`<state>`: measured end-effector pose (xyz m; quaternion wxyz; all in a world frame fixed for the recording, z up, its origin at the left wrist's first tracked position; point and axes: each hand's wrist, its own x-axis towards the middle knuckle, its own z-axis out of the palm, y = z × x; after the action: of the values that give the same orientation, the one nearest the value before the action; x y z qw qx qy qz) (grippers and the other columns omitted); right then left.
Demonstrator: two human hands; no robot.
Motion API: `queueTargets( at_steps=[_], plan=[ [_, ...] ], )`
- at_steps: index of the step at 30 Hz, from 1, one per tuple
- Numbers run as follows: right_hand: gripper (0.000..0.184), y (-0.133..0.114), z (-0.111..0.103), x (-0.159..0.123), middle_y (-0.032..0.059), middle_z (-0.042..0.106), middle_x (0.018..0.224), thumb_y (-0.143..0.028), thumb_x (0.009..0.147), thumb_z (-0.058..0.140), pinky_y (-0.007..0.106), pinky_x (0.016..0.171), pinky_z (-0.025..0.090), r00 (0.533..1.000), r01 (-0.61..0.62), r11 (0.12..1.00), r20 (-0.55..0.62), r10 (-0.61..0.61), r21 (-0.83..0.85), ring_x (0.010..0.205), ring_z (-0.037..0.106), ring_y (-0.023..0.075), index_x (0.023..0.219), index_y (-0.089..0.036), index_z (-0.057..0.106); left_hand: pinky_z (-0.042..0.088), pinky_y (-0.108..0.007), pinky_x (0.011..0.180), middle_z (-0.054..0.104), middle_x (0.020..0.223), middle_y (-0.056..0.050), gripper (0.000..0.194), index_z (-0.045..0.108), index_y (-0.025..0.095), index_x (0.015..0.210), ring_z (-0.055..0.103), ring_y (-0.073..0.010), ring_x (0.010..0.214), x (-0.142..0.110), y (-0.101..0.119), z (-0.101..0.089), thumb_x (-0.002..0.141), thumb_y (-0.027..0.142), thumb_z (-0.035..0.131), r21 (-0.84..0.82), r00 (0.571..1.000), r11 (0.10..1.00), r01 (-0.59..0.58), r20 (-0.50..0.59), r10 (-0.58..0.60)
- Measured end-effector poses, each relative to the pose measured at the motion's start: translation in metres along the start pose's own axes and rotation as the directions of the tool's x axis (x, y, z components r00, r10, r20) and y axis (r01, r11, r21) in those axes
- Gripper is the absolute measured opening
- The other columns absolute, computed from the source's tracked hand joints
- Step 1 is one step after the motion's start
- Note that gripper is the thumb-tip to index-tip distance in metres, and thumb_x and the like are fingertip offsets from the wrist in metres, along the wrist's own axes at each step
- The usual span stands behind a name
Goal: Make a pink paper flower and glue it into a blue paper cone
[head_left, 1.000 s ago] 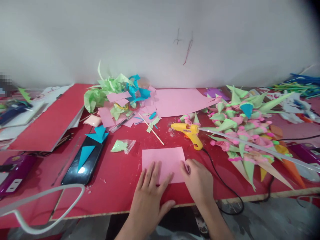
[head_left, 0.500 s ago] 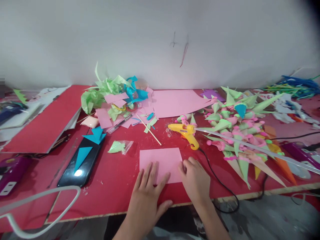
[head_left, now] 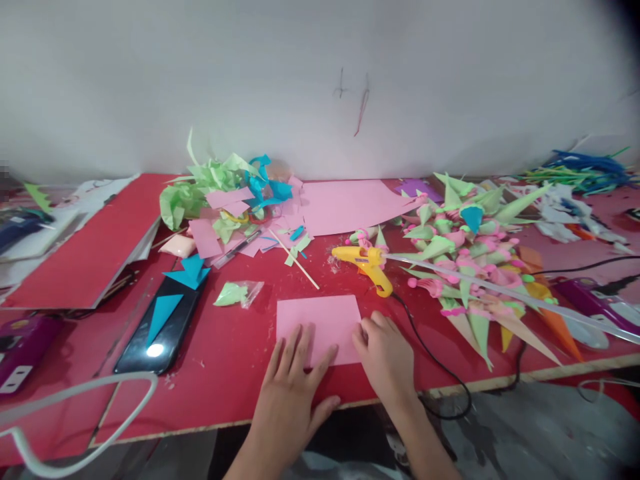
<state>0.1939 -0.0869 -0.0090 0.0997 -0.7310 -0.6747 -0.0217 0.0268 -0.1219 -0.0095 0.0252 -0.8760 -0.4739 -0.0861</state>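
Observation:
A pink sheet of paper (head_left: pixel 325 320) lies flat near the table's front edge. My left hand (head_left: pixel 290 390) rests on its lower left part, palm down, with fingers spread. At the sheet's right edge is my right hand (head_left: pixel 385 357), its fingers curled in and thumb and forefinger closed on that edge. The other fingertips of this hand are hidden beneath it. Beyond the right hand sits a yellow hot glue gun (head_left: pixel 367 263) with a long clear glue stick (head_left: pixel 480 283) in its back.
Paper cones and pink pieces (head_left: pixel 470 260) are heaped on the right. A phone (head_left: pixel 165 320) bearing blue paper triangles lies left, near a small plastic bag (head_left: pixel 237 293). Behind are crumpled green paper (head_left: pixel 200 190), a thin stick (head_left: pixel 295 260) and a larger pink sheet (head_left: pixel 345 207).
The whole view has shifted slightly, so things appear a little further left. Both hands keep their places on the pink paper, with the right thumb and forefinger still at its edge.

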Motion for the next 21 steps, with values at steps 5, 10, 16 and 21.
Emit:
queueTargets(
  at_steps=[5, 10, 16, 21],
  plan=[
    [0.021, 0.0, -0.0008, 0.0002, 0.0024, 0.055, 0.069, -0.022, 0.08, 0.046, 0.024, 0.054, 0.025, 1.0, -0.016, 1.0, 0.01, 0.016, 0.002, 0.067, 0.048, 0.0132, 0.063, -0.018, 0.058, 0.032, -0.046, 0.094, 0.021, 0.141, -0.009, 0.061, 0.019, 0.035, 0.132, 0.026, -0.0296, 0.125, 0.0002, 0.0005, -0.0008, 0.078, 0.048, 0.044, 0.002, 1.0, 1.0, -0.006, 0.001, 0.006],
    [0.023, -0.0004, -0.0012, 0.0006, 0.0024, 0.055, 0.07, -0.023, 0.081, 0.045, 0.024, 0.053, 0.024, 0.999, -0.029, 1.0, 0.024, 0.029, -0.006, 0.067, 0.049, 0.0125, 0.063, -0.018, 0.058, 0.032, -0.046, 0.094, 0.022, 0.14, -0.009, 0.06, 0.021, 0.035, 0.132, 0.027, -0.0295, 0.124, 0.0003, 0.0002, -0.0009, 0.078, 0.049, 0.044, -0.005, 1.0, 1.0, -0.005, 0.01, 0.005],
    [0.024, -0.002, -0.0016, 0.0016, 0.0029, 0.056, 0.07, -0.022, 0.081, 0.044, 0.025, 0.053, 0.024, 0.999, -0.038, 0.999, 0.022, 0.038, -0.012, 0.067, 0.05, 0.0127, 0.062, -0.018, 0.059, 0.03, -0.044, 0.095, 0.022, 0.141, -0.007, 0.057, 0.024, 0.034, 0.132, 0.026, -0.0283, 0.125, -0.0015, -0.0005, -0.0001, 0.079, 0.048, 0.042, -0.01, 1.0, 1.0, -0.004, -0.013, 0.004],
    [0.025, -0.0025, -0.0002, 0.0014, 0.0031, 0.056, 0.07, -0.023, 0.081, 0.044, 0.024, 0.053, 0.024, 0.999, -0.037, 0.999, 0.001, 0.037, -0.008, 0.067, 0.05, 0.0126, 0.062, -0.018, 0.059, 0.03, -0.044, 0.096, 0.023, 0.14, -0.007, 0.057, 0.023, 0.031, 0.133, 0.026, -0.0275, 0.125, -0.0014, -0.0014, -0.0012, 0.081, 0.05, 0.037, 0.002, 1.0, 1.0, -0.025, -0.006, 0.025]
  ],
)
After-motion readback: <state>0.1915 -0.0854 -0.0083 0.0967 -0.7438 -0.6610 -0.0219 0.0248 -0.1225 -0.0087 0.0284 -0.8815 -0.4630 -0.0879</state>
